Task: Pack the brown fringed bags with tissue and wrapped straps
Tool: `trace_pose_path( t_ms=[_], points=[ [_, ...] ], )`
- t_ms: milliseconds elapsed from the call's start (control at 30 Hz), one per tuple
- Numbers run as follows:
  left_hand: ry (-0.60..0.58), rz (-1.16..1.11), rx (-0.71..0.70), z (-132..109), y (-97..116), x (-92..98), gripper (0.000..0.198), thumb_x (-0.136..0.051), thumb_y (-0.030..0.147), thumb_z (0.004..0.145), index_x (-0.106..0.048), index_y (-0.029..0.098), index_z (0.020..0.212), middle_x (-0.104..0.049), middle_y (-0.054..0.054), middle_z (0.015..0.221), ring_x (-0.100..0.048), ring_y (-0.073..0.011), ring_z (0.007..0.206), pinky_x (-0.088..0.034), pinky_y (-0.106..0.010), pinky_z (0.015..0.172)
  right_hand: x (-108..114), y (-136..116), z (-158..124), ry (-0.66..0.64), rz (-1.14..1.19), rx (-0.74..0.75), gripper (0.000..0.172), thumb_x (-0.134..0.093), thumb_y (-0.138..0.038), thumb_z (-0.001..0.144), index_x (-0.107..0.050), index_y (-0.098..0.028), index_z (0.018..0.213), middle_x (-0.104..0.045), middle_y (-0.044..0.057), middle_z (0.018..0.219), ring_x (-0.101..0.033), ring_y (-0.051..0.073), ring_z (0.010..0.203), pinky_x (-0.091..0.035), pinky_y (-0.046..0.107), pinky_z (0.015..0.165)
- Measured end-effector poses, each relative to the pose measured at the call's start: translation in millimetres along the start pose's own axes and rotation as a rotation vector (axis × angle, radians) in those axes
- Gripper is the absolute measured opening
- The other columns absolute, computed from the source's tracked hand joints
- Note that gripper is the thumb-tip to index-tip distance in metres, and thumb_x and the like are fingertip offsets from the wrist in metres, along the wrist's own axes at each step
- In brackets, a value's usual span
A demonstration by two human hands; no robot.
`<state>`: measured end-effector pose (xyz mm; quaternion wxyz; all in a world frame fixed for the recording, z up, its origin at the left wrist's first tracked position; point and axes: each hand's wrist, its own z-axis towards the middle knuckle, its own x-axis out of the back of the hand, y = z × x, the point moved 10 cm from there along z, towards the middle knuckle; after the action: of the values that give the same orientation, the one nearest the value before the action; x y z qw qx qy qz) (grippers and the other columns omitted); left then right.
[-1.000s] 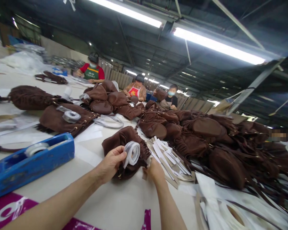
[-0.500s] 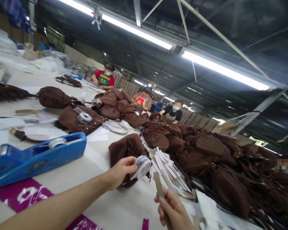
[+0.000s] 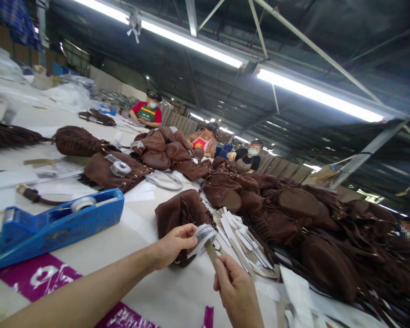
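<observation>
My left hand [image 3: 176, 246] pinches a clear-and-grey coiled piece [image 3: 204, 236], which looks wrapped in plastic, between thumb and fingers. In my right hand [image 3: 237, 289] is a tan paper strip [image 3: 211, 252], its upper end at the edge of the coil; whether it goes inside, I cannot tell. Just behind my left hand stands a brown fringed bag [image 3: 177, 209], partly covered by that hand. A loose pile of white and tan strips [image 3: 246, 241] lies beyond my right hand.
A blue tape dispenser [image 3: 61, 228] rests on the table at left, by a purple printed plastic sheet [image 3: 51, 278]. Many brown bags [image 3: 294, 205] are heaped along the table to the right. Another wrapped coil [image 3: 120, 168] lies on a bag. Several people work farther back.
My right hand has moved up and left, bringing the tan strip to the coil. My left hand stays almost in place, still pinching the coil.
</observation>
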<state>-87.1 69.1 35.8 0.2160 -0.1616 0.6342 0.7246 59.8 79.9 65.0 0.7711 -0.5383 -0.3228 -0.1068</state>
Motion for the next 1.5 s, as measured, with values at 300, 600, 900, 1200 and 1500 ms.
trace_pose_path(
  t_ms=[300,600,900,1200,1500],
  points=[
    [-0.079,0.277,0.02,-7,4,-15.4,0.028,-0.068,0.036,0.074,-0.063,0.016,0.093,-0.052,0.003,0.069,-0.039,-0.0093,0.059,-0.025,-0.02,0.053,-15,14,-5,-0.141,0.338,-0.181,0.046,-0.055,-0.065,0.077,-0.051,-0.021,0.064,-0.046,-0.007,0.041,-0.025,0.004,0.028,-0.014,0.021,0.032],
    [0.056,0.767,-0.222,-15,36,-17.3,0.021,-0.067,0.02,0.07,-0.075,0.024,0.089,-0.06,-0.004,0.091,-0.045,-0.0252,0.1,-0.03,-0.03,0.093,-44,30,-6,-0.14,0.634,-0.194,0.051,-0.062,-0.065,0.074,-0.058,-0.017,0.09,-0.048,-0.009,0.046,-0.025,0.001,0.027,-0.012,0.015,0.03],
    [-0.101,0.748,-0.175,-18,17,-34.8,0.019,-0.069,0.019,0.071,-0.074,0.023,0.089,-0.056,-0.003,0.091,-0.047,-0.0223,0.095,-0.033,-0.03,0.089,-62,71,-28,-0.364,0.994,-0.353,0.05,-0.076,-0.057,0.066,-0.062,-0.02,0.098,-0.037,-0.013,0.033,-0.016,0.001,0.025,-0.018,0.014,0.029],
    [0.058,-0.054,0.05,5,-8,2.7,0.037,-0.081,0.041,0.066,-0.067,0.014,0.088,-0.061,-0.002,0.079,-0.05,-0.0109,0.067,-0.037,-0.021,0.066,-40,31,-6,-0.151,0.593,-0.201,0.049,-0.058,-0.066,0.075,-0.058,-0.018,0.074,-0.056,-0.003,0.053,-0.044,0.006,0.039,-0.029,0.016,0.037],
    [0.065,-0.099,0.107,10,-17,6.3,0.042,-0.083,0.037,0.065,-0.068,0.012,0.095,-0.065,-0.005,0.083,-0.056,-0.0125,0.07,-0.041,-0.023,0.068,-22,23,2,-0.102,0.342,-0.136,0.033,-0.05,-0.047,0.085,-0.055,-0.02,0.067,-0.048,-0.006,0.048,-0.04,0.009,0.042,-0.029,0.021,0.043]
  ],
)
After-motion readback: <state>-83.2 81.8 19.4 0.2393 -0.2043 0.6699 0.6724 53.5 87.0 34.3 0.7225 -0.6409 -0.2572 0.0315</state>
